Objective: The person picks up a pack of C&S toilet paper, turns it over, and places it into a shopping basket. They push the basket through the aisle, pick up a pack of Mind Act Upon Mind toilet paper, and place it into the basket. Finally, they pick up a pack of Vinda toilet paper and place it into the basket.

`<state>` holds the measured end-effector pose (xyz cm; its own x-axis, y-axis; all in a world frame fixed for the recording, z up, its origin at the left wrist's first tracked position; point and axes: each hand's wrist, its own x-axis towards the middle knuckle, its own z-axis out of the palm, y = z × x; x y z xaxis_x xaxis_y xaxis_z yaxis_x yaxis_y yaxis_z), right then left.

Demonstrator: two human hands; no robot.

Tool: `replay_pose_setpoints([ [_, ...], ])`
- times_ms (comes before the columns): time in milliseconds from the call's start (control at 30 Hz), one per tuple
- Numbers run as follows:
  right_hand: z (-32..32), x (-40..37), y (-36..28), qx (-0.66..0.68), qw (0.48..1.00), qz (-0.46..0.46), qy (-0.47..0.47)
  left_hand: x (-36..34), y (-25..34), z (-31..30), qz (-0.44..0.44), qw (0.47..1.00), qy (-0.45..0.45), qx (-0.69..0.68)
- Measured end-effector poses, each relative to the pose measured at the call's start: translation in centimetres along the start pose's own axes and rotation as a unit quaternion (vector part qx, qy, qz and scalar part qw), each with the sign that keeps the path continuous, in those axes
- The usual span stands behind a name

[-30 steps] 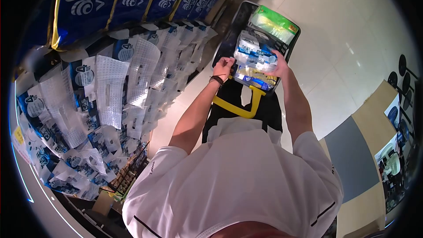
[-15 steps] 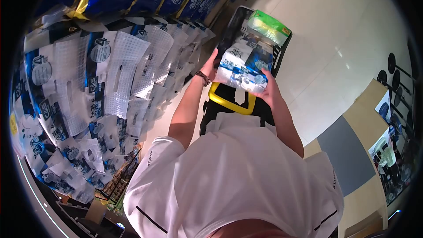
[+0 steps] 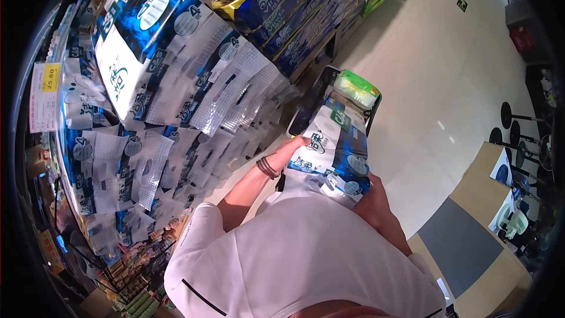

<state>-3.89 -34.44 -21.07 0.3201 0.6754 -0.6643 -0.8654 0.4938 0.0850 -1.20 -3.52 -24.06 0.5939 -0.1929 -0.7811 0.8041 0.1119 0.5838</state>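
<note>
Between my two hands is a blue-and-white tissue pack (image 3: pixel 328 141), held close in front of my white shirt, its printed top facing up. My left hand (image 3: pixel 298 143) presses on the pack's left side, fingers mostly hidden beneath or behind it. At the lower right corner, my right hand (image 3: pixel 373 200) grips the pack with the fingers partly out of sight. Just beyond lies a green-and-white pack (image 3: pixel 358 89) in a black basket (image 3: pixel 315 91), and the tissue pack covers the near part of that basket.
On the left rises a tall stack of similar blue-and-white packs (image 3: pixel 194 112) with a price tag (image 3: pixel 46 97). Dark blue packs (image 3: pixel 288 15) stand farther along. Pale tiled floor (image 3: pixel 429 94) runs to the right, with a wood-and-grey counter (image 3: pixel 462 241) at the lower right.
The tissue pack and both hands have come nearer my body, hiding the yellow handle seen before. My view has shifted, showing more of the stack's top on the left.
</note>
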Motion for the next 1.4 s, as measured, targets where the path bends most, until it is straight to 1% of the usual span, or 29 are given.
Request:
replay_pose_setpoints([
  [33, -0.5, -0.7, -0.6, 0.017, 1.000, 0.018, -0.012, -2.4, 1.7, 2.0, 0.001, 0.999, -0.004, -0.032],
  [67, -0.8, -1.1, -0.9, 0.032, 0.999, 0.036, -0.024, -3.4, 1.4, 2.6, 0.032, 0.999, -0.028, -0.021],
  [133, -0.8, -0.9, -0.5, 0.036, 0.999, 0.012, -0.015, -4.6, -0.4, 3.4, 0.101, 0.993, -0.064, -0.025],
  [200, -1.1, -0.7, 0.0, 0.039, 0.999, -0.004, -0.006, -7.0, -0.5, 4.6, 0.126, 0.992, -0.033, 0.002],
  [233, -1.1, -1.2, 0.5, -0.014, 0.999, -0.048, 0.013, -8.5, 0.1, 4.9, 0.125, 0.991, -0.036, -0.026],
  [333, 0.3, -4.5, 1.6, -0.088, 0.990, -0.099, 0.043, -13.3, 2.1, 5.9, 0.128, 0.990, -0.030, -0.048],
  [367, 1.8, -5.9, 1.8, -0.078, 0.990, -0.113, 0.035, -14.5, 2.5, 6.3, 0.142, 0.989, -0.034, -0.034],
  [467, 4.7, -8.6, 2.7, -0.111, 0.974, -0.197, 0.036, -16.3, 4.2, 6.9, 0.197, 0.979, -0.055, 0.010],
  [533, 6.2, -9.9, 3.4, -0.166, 0.948, -0.271, 0.016, -16.7, 5.4, 7.5, 0.231, 0.969, -0.074, 0.039],
  [567, 6.8, -10.5, 3.6, -0.205, 0.929, -0.307, 0.012, -16.8, 6.1, 7.7, 0.255, 0.963, -0.069, 0.063],
  [600, 7.2, -11.0, 3.9, -0.241, 0.907, -0.344, 0.007, -17.1, 6.8, 7.7, 0.283, 0.952, -0.089, 0.072],
  [633, 7.4, -11.4, 4.1, -0.273, 0.886, -0.374, 0.037, -17.4, 7.7, 7.8, 0.313, 0.940, -0.110, 0.082],
  [667, 7.6, -11.5, 4.3, -0.254, 0.877, -0.406, 0.038, -17.9, 8.8, 8.0, 0.343, 0.926, -0.131, 0.092],
  [700, 7.6, -11.6, 4.7, -0.234, 0.868, -0.437, 0.039, -18.6, 9.9, 8.6, 0.346, 0.924, -0.136, 0.088],
  [733, 7.5, -11.8, 5.1, -0.213, 0.858, -0.465, 0.040, -18.7, 10.5, 8.4, 0.386, 0.903, -0.138, 0.127],
  [767, 5.7, -10.6, 4.7, -0.202, 0.830, -0.519, -0.016, -18.8, 11.0, 8.2, 0.424, 0.880, -0.137, 0.166],
  [800, 3.7, -10.2, 3.9, -0.222, 0.814, -0.534, -0.052, -19.0, 11.5, 8.0, 0.462, 0.852, -0.134, 0.205],
  [833, 1.7, -10.2, 3.0, -0.241, 0.797, -0.547, -0.089, -19.9, 12.2, 8.4, 0.472, 0.845, -0.140, 0.209],
  [867, 0.3, -9.9, 1.9, -0.257, 0.779, -0.558, -0.126, -20.1, 12.4, 8.3, 0.533, 0.804, -0.123, 0.234],
  [900, -0.1, -9.3, 0.7, -0.249, 0.728, -0.598, -0.225, -20.1, 12.6, 8.4, 0.591, 0.757, -0.104, 0.258],
  [933, 0.2, -8.9, -0.5, -0.249, 0.707, -0.598, -0.282, -20.2, 12.9, 8.3, 0.645, 0.705, -0.084, 0.282],
  [1000, 1.5, -8.4, -3.3, -0.249, 0.683, -0.570, -0.383, -21.0, 12.9, 8.0, 0.680, 0.672, -0.060, 0.287],
  [1067, 4.7, -7.3, -6.0, -0.252, 0.669, -0.519, -0.469, -21.7, 12.7, 8.0, 0.714, 0.644, -0.041, 0.271],
  [1133, 8.8, -5.9, -8.4, -0.261, 0.658, -0.458, -0.538, -22.0, 11.4, 7.9, 0.715, 0.668, -0.005, 0.203],
  [1233, 15.7, -3.5, -11.1, -0.285, 0.648, -0.369, -0.602, -22.7, 11.0, 7.4, 0.741, 0.653, 0.072, 0.139],
  [1300, 20.2, -2.5, -11.1, -0.314, 0.662, -0.366, -0.574, -23.4, 11.3, 7.1, 0.756, 0.635, 0.119, 0.108],
  [1367, 25.3, -2.1, -9.9, -0.359, 0.703, -0.456, -0.411, -23.5, 11.7, 5.5, 0.780, 0.603, 0.125, 0.111],
  [1400, 27.5, -1.8, -9.2, -0.381, 0.693, -0.466, -0.398, -23.5, 11.9, 4.8, 0.792, 0.586, 0.128, 0.112],
])
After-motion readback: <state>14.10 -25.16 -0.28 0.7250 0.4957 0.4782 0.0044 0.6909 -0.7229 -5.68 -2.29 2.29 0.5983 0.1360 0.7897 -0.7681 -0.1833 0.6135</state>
